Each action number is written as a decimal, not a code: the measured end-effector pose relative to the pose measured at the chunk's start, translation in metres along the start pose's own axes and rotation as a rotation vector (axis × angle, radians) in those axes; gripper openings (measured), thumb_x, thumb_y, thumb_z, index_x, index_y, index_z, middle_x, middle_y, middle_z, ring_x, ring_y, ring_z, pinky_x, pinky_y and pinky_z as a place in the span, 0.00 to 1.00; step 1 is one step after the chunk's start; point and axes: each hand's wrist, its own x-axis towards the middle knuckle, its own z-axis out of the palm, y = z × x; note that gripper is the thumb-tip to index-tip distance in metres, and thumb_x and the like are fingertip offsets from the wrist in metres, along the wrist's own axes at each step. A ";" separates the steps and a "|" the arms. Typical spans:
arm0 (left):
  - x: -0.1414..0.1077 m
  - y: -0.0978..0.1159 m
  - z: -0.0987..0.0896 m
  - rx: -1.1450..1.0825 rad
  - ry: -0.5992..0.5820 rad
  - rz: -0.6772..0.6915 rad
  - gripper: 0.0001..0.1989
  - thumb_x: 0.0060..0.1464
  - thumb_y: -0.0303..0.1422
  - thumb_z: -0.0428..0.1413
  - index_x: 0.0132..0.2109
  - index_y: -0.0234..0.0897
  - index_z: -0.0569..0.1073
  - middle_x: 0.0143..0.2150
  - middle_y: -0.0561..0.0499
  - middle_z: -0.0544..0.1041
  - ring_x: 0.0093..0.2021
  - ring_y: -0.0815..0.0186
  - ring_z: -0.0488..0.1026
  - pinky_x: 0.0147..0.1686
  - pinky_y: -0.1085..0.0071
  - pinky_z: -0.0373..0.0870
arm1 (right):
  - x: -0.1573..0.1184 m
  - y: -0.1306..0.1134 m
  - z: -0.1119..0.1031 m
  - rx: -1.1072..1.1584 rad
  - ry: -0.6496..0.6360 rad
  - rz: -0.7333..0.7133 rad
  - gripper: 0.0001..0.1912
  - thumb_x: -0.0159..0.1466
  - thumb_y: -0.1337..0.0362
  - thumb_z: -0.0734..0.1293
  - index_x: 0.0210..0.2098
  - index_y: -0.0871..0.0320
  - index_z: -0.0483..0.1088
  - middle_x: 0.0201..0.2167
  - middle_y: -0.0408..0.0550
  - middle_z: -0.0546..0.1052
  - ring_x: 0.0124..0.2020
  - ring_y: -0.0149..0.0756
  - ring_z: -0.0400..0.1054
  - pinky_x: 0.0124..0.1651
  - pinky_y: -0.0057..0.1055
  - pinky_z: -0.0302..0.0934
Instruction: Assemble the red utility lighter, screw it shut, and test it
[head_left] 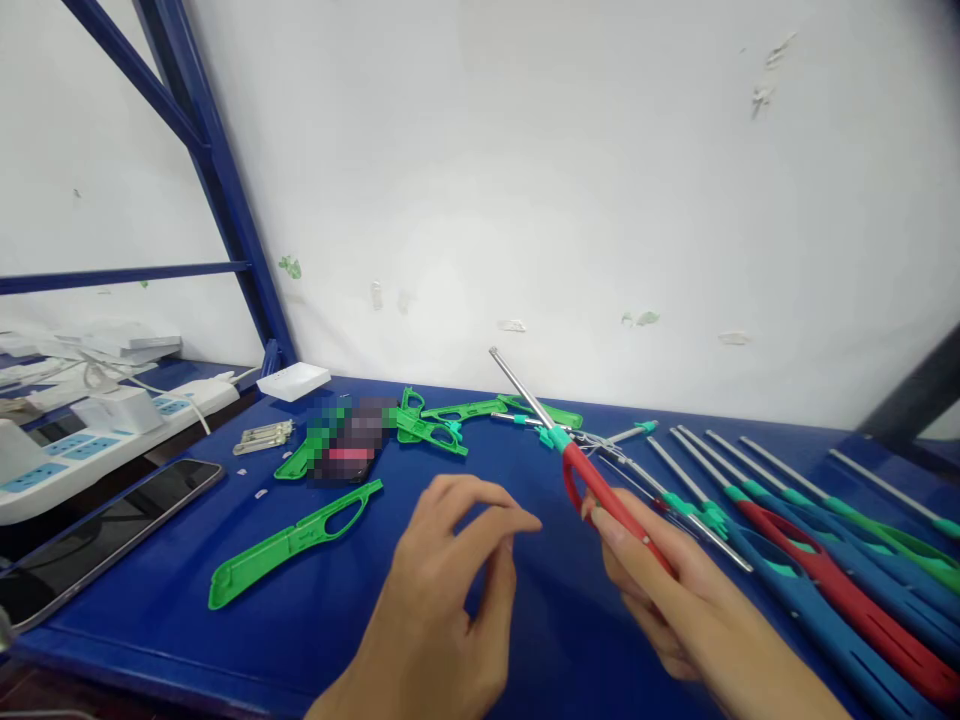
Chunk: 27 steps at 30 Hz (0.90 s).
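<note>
From where I stand, the right hand [667,585], right of the middle of the frame, has its grip on a red lighter [619,515], thumb and fingers wrapped around the handle. The lighter tilts, its metal tube [525,388] pointing up and to the left, with a teal collar [557,437] where tube meets handle. The left hand [450,590] sits at the lower middle, apart from the lighter; its fingers are bent loosely, its grip fairly narrow, and I see nothing in it.

Both hands are over a blue desk [262,645]. Left of the left hand lies a green handle half [296,545], its hollow side up. Farther back, around the middle of the frame, more green handle pieces [431,432] lie in a loose group. Beside them is a dark phone [367,425], partly blurred out. Behind the right hand, loose metal rods [634,432] with teal ends lie crossed together with thin wires.

On the right side, other lighters lie side by side, tubes toward the wall [540,180]: blue ones [817,615], a second red one [885,635] and a green one [919,555]. At the left edge are a larger phone [112,540] and a white power strip [112,435]; a small white box [294,380] sits behind them, near the blue metal frame [232,210].
</note>
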 end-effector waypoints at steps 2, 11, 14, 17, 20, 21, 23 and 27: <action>-0.002 0.001 0.007 -0.056 -0.068 -0.015 0.17 0.63 0.17 0.49 0.48 0.40 0.76 0.45 0.52 0.78 0.47 0.70 0.75 0.49 0.73 0.74 | -0.001 0.003 0.001 0.063 -0.007 0.030 0.31 0.68 0.28 0.60 0.42 0.50 0.60 0.24 0.33 0.51 0.21 0.26 0.43 0.20 0.25 0.39; -0.004 -0.001 0.011 -0.091 -0.204 -0.081 0.17 0.64 0.19 0.48 0.47 0.42 0.77 0.43 0.52 0.81 0.43 0.64 0.77 0.45 0.64 0.75 | 0.001 0.001 0.004 0.136 -0.029 0.061 0.37 0.63 0.24 0.62 0.51 0.49 0.60 0.25 0.32 0.53 0.23 0.27 0.43 0.22 0.25 0.39; -0.005 -0.002 0.011 -0.084 -0.229 -0.103 0.17 0.64 0.20 0.49 0.48 0.43 0.77 0.43 0.52 0.81 0.44 0.63 0.77 0.47 0.62 0.75 | 0.000 -0.002 0.006 0.103 -0.021 0.078 0.43 0.59 0.20 0.60 0.51 0.50 0.62 0.24 0.33 0.54 0.23 0.28 0.44 0.22 0.25 0.41; -0.006 -0.002 0.011 -0.084 -0.237 -0.124 0.17 0.64 0.20 0.49 0.48 0.44 0.78 0.43 0.53 0.81 0.44 0.63 0.78 0.51 0.60 0.74 | -0.001 -0.002 0.006 0.065 0.001 0.057 0.45 0.60 0.21 0.60 0.61 0.47 0.58 0.25 0.33 0.54 0.24 0.29 0.47 0.24 0.25 0.45; -0.006 0.000 0.011 -0.092 -0.233 -0.141 0.18 0.65 0.21 0.49 0.48 0.44 0.79 0.43 0.53 0.82 0.44 0.63 0.79 0.49 0.61 0.75 | 0.000 -0.002 0.006 0.028 0.005 0.029 0.36 0.67 0.27 0.60 0.59 0.47 0.60 0.25 0.33 0.52 0.24 0.29 0.45 0.23 0.24 0.43; -0.006 0.000 0.011 -0.094 -0.233 -0.148 0.18 0.65 0.21 0.48 0.48 0.45 0.79 0.43 0.52 0.82 0.44 0.63 0.79 0.48 0.62 0.76 | 0.001 -0.002 0.007 0.015 0.004 0.017 0.33 0.68 0.29 0.60 0.56 0.48 0.62 0.24 0.33 0.52 0.23 0.29 0.43 0.22 0.25 0.42; -0.006 -0.001 0.013 -0.098 -0.233 -0.164 0.17 0.66 0.23 0.47 0.47 0.44 0.79 0.43 0.52 0.82 0.43 0.63 0.80 0.46 0.62 0.77 | 0.002 -0.002 0.009 -0.010 0.013 -0.030 0.29 0.70 0.31 0.59 0.50 0.50 0.65 0.25 0.34 0.56 0.22 0.29 0.45 0.22 0.25 0.45; -0.010 -0.007 0.016 -0.069 -0.249 -0.258 0.16 0.70 0.29 0.47 0.56 0.45 0.77 0.49 0.48 0.83 0.50 0.58 0.82 0.53 0.52 0.79 | 0.005 -0.003 0.011 -0.071 0.049 -0.159 0.24 0.72 0.39 0.63 0.56 0.48 0.64 0.44 0.42 0.72 0.37 0.34 0.65 0.43 0.28 0.62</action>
